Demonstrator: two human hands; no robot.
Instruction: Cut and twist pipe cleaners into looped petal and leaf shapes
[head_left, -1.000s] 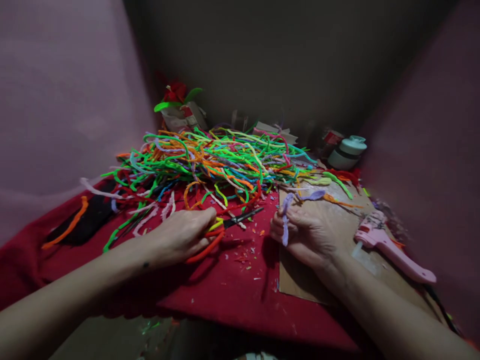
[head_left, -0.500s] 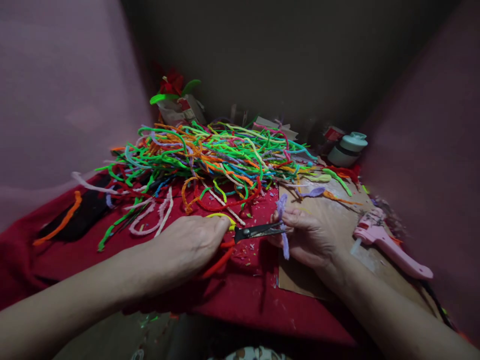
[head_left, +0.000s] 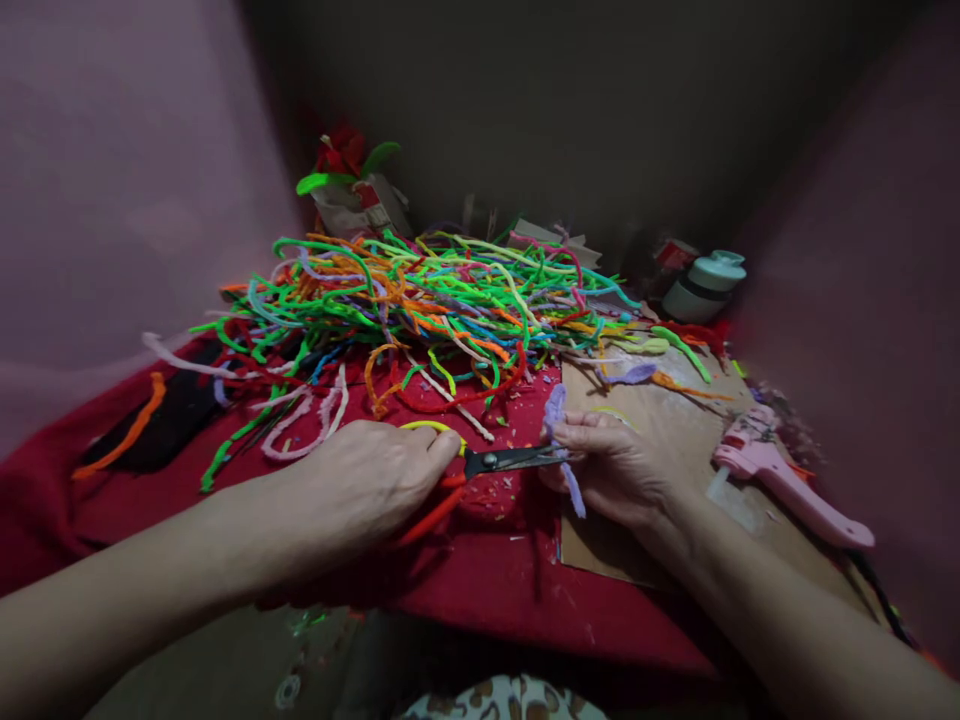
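Observation:
My left hand [head_left: 382,475] is closed round the handles of a pair of scissors [head_left: 489,461], one loop yellow and the other red-orange. The dark blades point right and their tips reach the purple pipe cleaner [head_left: 556,405]. My right hand [head_left: 604,455] pinches that pipe cleaner between thumb and fingers, with a looped part sticking up and a straight tail [head_left: 574,490] hanging below the blades. Part of the right fingers is hidden behind the pipe cleaner. Both hands are above the red cloth, the right one partly over a cardboard sheet [head_left: 600,545].
A big heap of coloured pipe cleaners [head_left: 442,300] spreads across the back of the red cloth [head_left: 480,590]. On the cardboard's right lies a pink glue gun [head_left: 787,475]. A pale teal bottle [head_left: 705,285] and a red flower [head_left: 343,150] stand behind. Small clippings dot the cloth.
The scissor handles look more closed round the purple pipe cleaner, whose hanging tail now slants further right. The whole view has shifted slightly. Both hands keep their grips.

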